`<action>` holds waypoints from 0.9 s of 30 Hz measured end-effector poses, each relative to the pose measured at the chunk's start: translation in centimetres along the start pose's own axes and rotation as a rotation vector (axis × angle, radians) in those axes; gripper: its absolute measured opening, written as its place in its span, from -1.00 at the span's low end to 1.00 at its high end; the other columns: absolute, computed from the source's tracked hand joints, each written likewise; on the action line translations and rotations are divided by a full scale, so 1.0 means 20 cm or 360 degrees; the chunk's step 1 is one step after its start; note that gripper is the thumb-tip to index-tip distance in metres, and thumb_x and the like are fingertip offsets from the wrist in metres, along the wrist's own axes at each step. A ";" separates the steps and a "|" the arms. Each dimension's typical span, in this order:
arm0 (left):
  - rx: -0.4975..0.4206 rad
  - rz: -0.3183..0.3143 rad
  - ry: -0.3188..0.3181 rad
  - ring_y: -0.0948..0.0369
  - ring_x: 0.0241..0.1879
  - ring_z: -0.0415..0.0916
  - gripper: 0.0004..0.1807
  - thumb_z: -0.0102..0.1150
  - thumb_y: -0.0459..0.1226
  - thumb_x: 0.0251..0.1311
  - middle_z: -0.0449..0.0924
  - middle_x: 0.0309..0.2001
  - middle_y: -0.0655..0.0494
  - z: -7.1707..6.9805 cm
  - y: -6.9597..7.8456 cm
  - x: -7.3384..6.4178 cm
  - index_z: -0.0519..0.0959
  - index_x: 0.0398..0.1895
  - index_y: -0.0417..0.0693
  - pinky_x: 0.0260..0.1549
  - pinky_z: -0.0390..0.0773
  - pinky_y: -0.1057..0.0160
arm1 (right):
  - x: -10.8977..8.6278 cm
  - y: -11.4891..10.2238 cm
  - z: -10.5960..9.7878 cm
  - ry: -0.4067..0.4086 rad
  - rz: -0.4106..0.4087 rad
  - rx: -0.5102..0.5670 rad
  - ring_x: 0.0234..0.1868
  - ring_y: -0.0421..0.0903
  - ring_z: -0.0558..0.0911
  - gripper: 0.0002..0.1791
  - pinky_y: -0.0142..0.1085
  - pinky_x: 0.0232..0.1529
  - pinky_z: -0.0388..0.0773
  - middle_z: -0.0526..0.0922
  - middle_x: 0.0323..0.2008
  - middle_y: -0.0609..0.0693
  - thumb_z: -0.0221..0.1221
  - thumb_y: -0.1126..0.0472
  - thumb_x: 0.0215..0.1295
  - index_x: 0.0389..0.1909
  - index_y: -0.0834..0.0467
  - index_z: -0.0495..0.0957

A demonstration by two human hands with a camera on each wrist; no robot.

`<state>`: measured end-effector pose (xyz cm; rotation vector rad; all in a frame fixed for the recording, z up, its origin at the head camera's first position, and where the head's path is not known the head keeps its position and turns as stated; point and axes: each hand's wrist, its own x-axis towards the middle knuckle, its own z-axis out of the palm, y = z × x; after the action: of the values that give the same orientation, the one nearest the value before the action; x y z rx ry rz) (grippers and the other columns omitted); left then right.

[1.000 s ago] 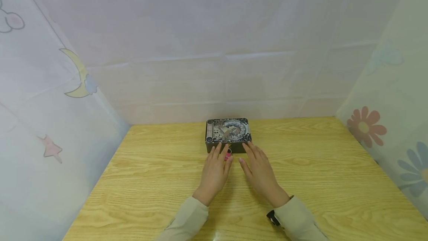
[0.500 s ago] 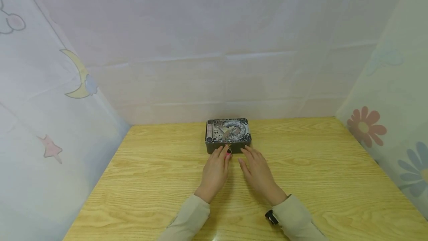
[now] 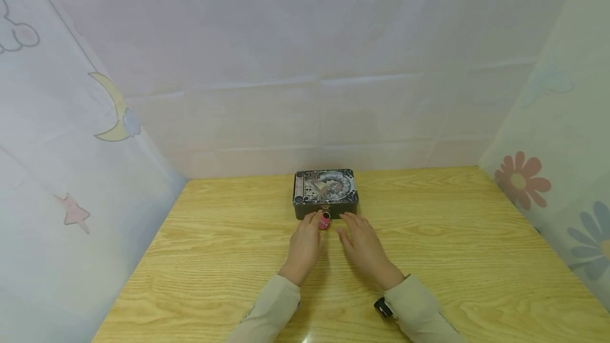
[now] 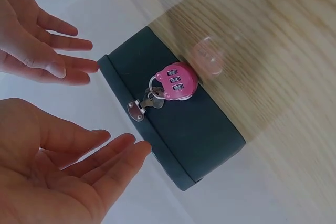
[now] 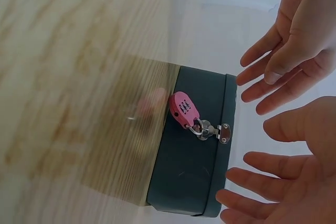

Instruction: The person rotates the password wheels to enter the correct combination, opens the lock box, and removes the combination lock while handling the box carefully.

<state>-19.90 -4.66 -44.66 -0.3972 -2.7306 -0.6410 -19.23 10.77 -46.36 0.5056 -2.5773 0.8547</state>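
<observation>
A dark metal box with a printed lid stands on the table, its lid down. From the metal clasp on its front hangs a pink combination padlock with three number dials; its shackle passes through the clasp's loop. My left hand is just before the box's front, left of the padlock, fingers loosely bent and thumb apart. To the padlock's right, my right hand faces it the same way, palm inward. Both wrist views show empty space between the fingers and thumbs of each hand.
The pale wood-grain table ends at a light cloth backdrop close behind the box. Printed cloth walls flank it on both sides. A black strap shows at the right sleeve.
Both hands have dropped from the lid's front edge and drawn slightly back toward me. The pink padlock shows more fully between them. The box has stayed in place.
</observation>
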 end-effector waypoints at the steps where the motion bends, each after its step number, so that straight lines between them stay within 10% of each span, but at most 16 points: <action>1: 0.0003 0.0001 0.0004 -0.03 -0.04 0.57 -0.50 0.14 -0.55 0.09 0.54 0.04 -0.16 0.00 0.00 0.00 0.49 0.17 -0.26 -0.21 0.64 0.05 | 0.00 0.00 0.00 -0.0007 0.0006 0.0004 0.15 0.28 0.45 -0.58 0.11 0.18 0.38 0.48 0.12 0.36 0.16 0.26 0.34 0.13 0.42 0.44; 27: -0.0062 -0.0047 -0.0146 -0.08 -0.08 0.53 -0.57 0.14 -0.60 0.01 0.55 -0.09 -0.24 0.10 -0.10 0.11 0.51 0.05 -0.43 -0.03 0.56 0.07 | 0.08 0.03 0.10 -0.0202 0.0189 0.0220 0.05 0.30 0.51 -0.64 0.10 0.10 0.44 0.54 -0.02 0.39 0.13 0.34 0.32 0.04 0.51 0.46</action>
<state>-22.97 -4.98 -46.34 -0.4053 -2.8192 -0.7017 -21.40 9.62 -47.48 0.4630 -2.6984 1.0793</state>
